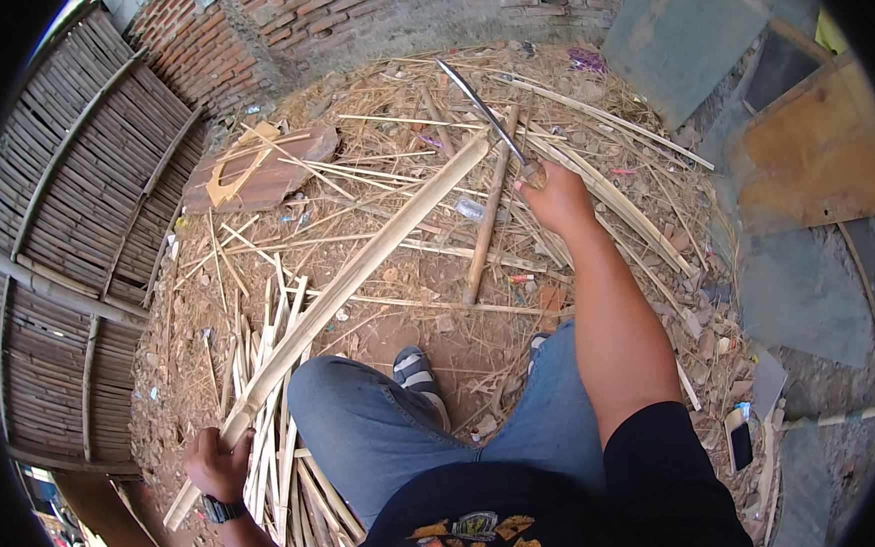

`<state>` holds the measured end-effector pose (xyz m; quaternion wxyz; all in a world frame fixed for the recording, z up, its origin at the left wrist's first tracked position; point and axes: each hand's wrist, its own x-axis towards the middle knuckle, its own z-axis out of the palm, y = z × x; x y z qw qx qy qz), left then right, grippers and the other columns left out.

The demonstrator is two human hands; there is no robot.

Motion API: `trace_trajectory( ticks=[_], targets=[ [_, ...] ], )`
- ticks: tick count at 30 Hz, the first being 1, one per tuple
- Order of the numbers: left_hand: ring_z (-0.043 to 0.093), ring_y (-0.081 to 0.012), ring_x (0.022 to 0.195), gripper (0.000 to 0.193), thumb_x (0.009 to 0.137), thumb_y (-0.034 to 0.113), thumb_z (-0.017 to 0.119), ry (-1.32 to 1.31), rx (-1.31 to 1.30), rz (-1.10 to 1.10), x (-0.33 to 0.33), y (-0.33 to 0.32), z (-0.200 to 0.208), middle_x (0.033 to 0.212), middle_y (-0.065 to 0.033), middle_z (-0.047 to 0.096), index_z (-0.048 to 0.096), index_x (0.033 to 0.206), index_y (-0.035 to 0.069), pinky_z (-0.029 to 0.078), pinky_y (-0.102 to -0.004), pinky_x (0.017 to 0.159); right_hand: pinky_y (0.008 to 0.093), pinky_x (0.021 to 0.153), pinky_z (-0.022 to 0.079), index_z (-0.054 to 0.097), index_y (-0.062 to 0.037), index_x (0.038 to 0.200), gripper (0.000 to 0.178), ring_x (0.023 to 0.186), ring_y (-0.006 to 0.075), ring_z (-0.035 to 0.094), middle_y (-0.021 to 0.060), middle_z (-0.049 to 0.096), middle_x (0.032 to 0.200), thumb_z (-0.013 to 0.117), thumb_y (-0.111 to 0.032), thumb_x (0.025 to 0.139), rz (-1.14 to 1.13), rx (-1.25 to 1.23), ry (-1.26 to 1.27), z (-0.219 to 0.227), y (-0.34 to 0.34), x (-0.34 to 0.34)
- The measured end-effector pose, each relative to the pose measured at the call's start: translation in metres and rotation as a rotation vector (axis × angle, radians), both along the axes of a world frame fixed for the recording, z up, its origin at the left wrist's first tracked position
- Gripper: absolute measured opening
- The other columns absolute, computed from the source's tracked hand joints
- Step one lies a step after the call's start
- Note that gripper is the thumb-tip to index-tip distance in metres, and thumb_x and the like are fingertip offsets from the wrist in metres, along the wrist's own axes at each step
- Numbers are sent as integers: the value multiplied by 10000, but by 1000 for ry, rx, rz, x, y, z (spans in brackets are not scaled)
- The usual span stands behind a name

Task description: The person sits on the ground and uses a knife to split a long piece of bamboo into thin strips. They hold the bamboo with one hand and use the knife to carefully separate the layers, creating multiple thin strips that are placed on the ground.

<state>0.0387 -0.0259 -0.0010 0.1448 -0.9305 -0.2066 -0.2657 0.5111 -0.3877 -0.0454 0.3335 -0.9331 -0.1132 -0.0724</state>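
Observation:
A long split bamboo piece (358, 266) slants from the lower left up to the middle of the view. My left hand (217, 464), wearing a dark watch, is closed round its near end. In my right hand (559, 201) is the handle of a machete (480, 103), its long thin blade pointing up and to the left. The blade crosses at the bamboo's far end; whether they touch, I cannot tell. Beneath that end lies a round wooden stick (490, 217) on the ground. Beside my left leg is a pile of pale bamboo strips (270, 364).
Loose strips and straw litter the dirt ground. Rusty sheet scrap (294, 169) lies at the left, near a bamboo-slat wall (70, 221). Longer bamboo lengths (622, 200) rest at the right. A phone (740, 442) lies at my right, and grey panels (682, 48) lean at the back.

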Motion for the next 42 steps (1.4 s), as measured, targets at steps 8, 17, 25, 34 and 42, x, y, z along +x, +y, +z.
trace_trajectory(
  ticks=[8,17,25,34,42],
  targets=[
    [454,-264,495,455,639,389,875,-44,-77,44,18,-10,-6,547,-38,440,534,718,97,356,-413,472,459,781,538,633,-84,1188,431,895,347,679,175,697,922,722,-293,822,460,-189,-76,26,32,-55],
    [575,-305,606,480,714,497,810,-92,270,-16,10,-6,9,658,-90,563,574,766,81,441,-427,556,443,798,535,640,-39,1166,458,895,345,679,192,695,934,714,-352,839,170,1,17,3,4,-14],
    [566,-294,592,503,749,556,763,-81,367,-10,16,-4,11,639,-84,545,568,750,92,453,-419,564,440,867,524,652,-95,1184,428,1010,330,655,177,689,1036,719,-330,833,278,-96,70,9,3,-25],
    [575,-304,612,501,745,550,768,-79,375,53,1,7,3,651,-91,552,570,747,89,465,-424,580,435,872,523,629,-72,1219,491,1018,331,656,171,685,1057,728,-356,831,301,-161,113,9,2,-24],
    [609,-304,670,456,710,467,818,-40,364,58,-4,4,9,714,-87,602,590,792,81,479,-424,608,431,901,513,614,-58,1259,525,1070,321,644,172,672,1148,724,-351,837,104,-110,190,5,-8,-6]
  ],
)
